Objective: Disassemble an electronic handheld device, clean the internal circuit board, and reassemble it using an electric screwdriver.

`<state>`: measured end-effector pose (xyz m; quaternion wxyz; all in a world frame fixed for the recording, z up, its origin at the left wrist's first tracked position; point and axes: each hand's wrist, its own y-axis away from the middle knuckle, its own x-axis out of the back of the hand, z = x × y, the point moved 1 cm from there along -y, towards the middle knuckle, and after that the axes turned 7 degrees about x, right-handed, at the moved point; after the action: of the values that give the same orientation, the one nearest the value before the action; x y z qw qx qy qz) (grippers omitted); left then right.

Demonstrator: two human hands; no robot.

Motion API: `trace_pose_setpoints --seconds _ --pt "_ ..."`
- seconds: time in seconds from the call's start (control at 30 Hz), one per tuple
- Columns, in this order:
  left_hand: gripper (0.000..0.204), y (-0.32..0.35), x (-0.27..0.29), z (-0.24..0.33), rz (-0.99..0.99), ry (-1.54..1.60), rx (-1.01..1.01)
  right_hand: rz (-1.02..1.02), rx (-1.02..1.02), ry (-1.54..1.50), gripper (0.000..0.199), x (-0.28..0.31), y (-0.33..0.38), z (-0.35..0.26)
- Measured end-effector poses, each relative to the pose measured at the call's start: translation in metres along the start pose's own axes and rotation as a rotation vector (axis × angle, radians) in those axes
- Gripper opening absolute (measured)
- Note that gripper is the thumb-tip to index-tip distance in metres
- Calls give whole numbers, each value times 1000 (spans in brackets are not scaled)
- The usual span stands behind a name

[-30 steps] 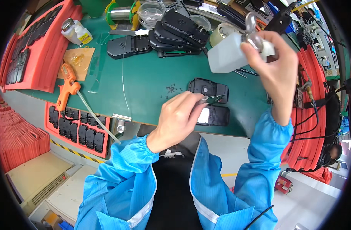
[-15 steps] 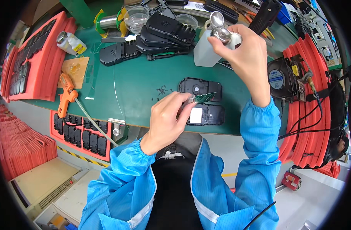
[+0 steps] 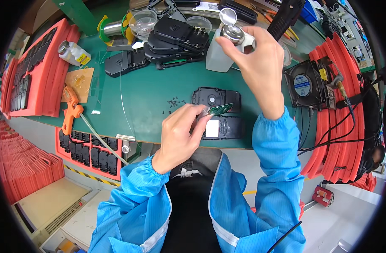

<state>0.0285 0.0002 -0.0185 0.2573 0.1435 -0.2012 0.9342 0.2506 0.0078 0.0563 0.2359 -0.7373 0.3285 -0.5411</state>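
Note:
My left hand is closed, with thumb and fingers pinching a small green circuit board. A clear piece shows at the board's edge by my fingertips. Beneath it lie two black plastic housing halves, the farther one and the nearer one with a white square. My right hand curls its thumb and fingers round the metal top of a whitish dispenser bottle. The round metal lid stands flipped up. Part of the bottle is hidden behind that hand.
Small dark screws lie left of the housings. Black housings are stacked at the back. An orange glue gun lies at left near red foam trays. A fan stands at right, beside cables and more red foam.
The whole view has shifted slightly, moving things a little left. My right hand stays at the bottle's top, and my left hand keeps its pinch on the circuit board.

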Motion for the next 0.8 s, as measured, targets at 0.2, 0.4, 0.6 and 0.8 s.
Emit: trace_pose_setpoints --seconds 0.2,0.4,0.6,0.8 --pt "16 0 0 3 -11 -27 10 123 -26 0 52 5 3 -7" --pt "16 -1 0 2 -26 -31 62 117 -3 10 48 -4 3 0" --pt "17 -1 1 0 -33 11 181 146 15 -6 49 -8 3 1" --pt "18 2 3 0 -69 37 253 130 98 -40 30 14 3 2"
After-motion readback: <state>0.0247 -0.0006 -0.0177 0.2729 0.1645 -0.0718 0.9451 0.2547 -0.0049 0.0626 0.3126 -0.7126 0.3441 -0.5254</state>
